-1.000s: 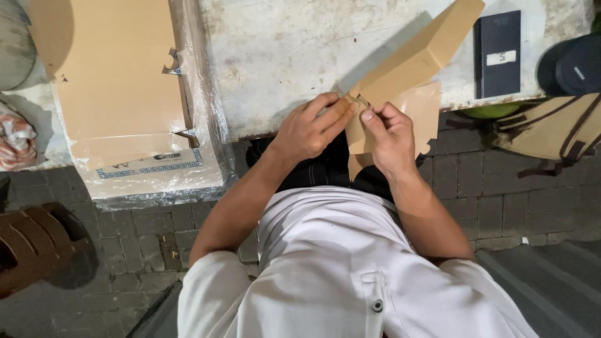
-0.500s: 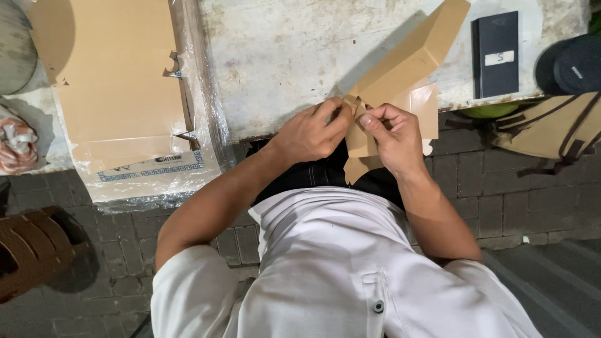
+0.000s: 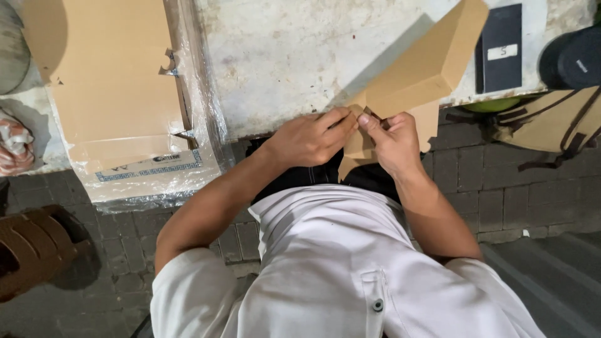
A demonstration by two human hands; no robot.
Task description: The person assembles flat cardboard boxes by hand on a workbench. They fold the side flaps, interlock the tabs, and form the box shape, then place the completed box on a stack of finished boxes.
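A brown cardboard box [image 3: 426,69], partly folded, lies tilted over the near edge of a worn white table [image 3: 294,56]. My left hand [image 3: 310,138] and my right hand [image 3: 391,141] meet at the box's near end. The fingertips of both pinch a small cardboard flap there. The lower flaps of the box hang down behind my right hand and are partly hidden by it.
A stack of flat cardboard sheets [image 3: 113,81] in clear plastic wrap lies on the left. A dark flat box with a white label [image 3: 501,47] and a round black object [image 3: 573,56] sit at the table's right. A tan bag with straps [image 3: 551,125] is beside it; a brown plastic stool [image 3: 31,250] stands on the brick floor.
Both hands have shifted slightly and closed together on the flap at the box's near end. The box has tilted a little.
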